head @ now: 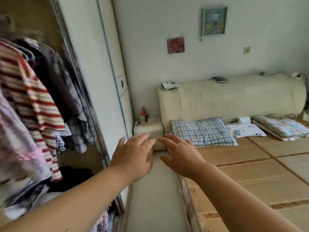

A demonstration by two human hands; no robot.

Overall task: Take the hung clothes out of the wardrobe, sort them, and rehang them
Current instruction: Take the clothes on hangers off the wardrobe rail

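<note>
The open wardrobe [55,17] fills the left of the head view. Several garments hang inside on hangers: a red and cream striped shirt [33,101], a pale pink patterned piece [15,141] in front of it, and dark and checked shirts [66,91] behind. More clothes lie in a heap on the wardrobe floor [73,176]. My left hand [133,158] and my right hand [182,156] are stretched out side by side in the gap between wardrobe and bed, fingers spread, holding nothing and touching no garment.
The white sliding wardrobe door [100,81] stands right of the clothes. A bed with a bamboo mat [250,173], a checked pillow [202,131], folded bedding [282,128] and a cream headboard [234,97] fills the right. A small bedside stand [148,129] carries bottles.
</note>
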